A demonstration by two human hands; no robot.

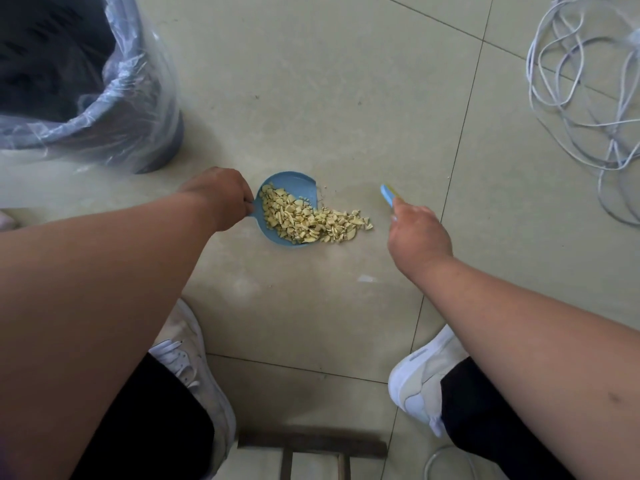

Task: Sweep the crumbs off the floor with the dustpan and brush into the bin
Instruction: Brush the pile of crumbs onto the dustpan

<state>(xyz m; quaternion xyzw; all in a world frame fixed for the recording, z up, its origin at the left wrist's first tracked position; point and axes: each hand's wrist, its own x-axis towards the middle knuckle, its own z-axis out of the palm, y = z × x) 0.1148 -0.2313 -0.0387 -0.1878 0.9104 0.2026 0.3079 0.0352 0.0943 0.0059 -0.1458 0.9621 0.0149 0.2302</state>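
A small blue dustpan (294, 183) lies on the tiled floor at the centre, and my left hand (221, 197) grips its handle from the left. Pale yellow crumbs (308, 220) fill the pan and spill over its right lip onto the floor. To the right of the pile, my right hand (417, 233) holds the blue brush (387, 195); only the handle's end shows above my fingers and the bristles are hidden. The bin (104, 98), lined with a clear plastic bag, stands at the far left.
A tangle of white cable (585, 98) lies on the floor at the far right. My two white shoes (419, 379) are planted near the bottom. A wooden stool edge (311, 443) shows between my legs.
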